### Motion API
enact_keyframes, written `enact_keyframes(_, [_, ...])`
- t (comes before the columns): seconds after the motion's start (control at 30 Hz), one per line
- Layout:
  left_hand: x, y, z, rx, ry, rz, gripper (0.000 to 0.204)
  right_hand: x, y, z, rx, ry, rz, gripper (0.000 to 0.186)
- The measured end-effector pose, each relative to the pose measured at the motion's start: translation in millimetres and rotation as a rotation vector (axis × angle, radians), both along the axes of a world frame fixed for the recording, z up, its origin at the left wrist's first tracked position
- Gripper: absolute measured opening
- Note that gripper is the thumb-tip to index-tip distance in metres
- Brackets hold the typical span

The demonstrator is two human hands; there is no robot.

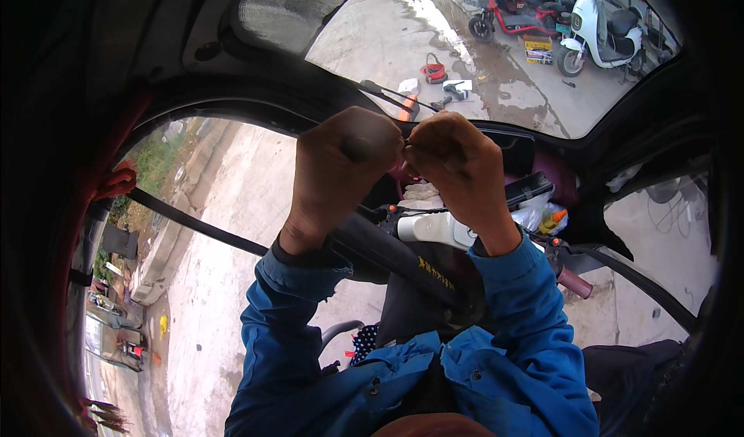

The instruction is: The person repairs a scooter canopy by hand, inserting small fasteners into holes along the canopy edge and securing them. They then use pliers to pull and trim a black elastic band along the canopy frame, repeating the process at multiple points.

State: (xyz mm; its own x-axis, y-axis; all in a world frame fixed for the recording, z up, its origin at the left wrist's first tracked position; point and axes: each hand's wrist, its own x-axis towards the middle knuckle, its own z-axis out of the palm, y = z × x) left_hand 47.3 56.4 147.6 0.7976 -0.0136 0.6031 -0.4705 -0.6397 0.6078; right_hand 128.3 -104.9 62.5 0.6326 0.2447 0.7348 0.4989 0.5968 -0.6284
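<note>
My left hand point(345, 165) and my right hand point(459, 169) are raised in front of the windshield point(542, 115), with their fingertips almost meeting. Both are closed in a pinch. A tiny dark bit shows between the fingertips, too small to name; the fingers hide the rest. Below them lies the handlebar's cream-coloured cover point(434, 228) with orange buttons. A pink handlebar grip point(575, 283) sticks out at the right. Under my left wrist, a thick black padded bar point(395, 259) slants across.
Around me is a dark vehicle cab with side openings. Behind the handlebar sit a black oblong case point(529, 189) and a plastic bag point(535, 214). Outside stand a white scooter point(608, 34) and a red scooter point(519, 18); a red round object point(434, 71) and tools lie on the concrete.
</note>
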Motion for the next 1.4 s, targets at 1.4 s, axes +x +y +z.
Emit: enact_keyframes(1.4, [-1.5,20.7,12.9,-0.062,-0.411,0.137,0.02,6.0,55.2,50.1,0.098,-0.088,-0.167,0.014])
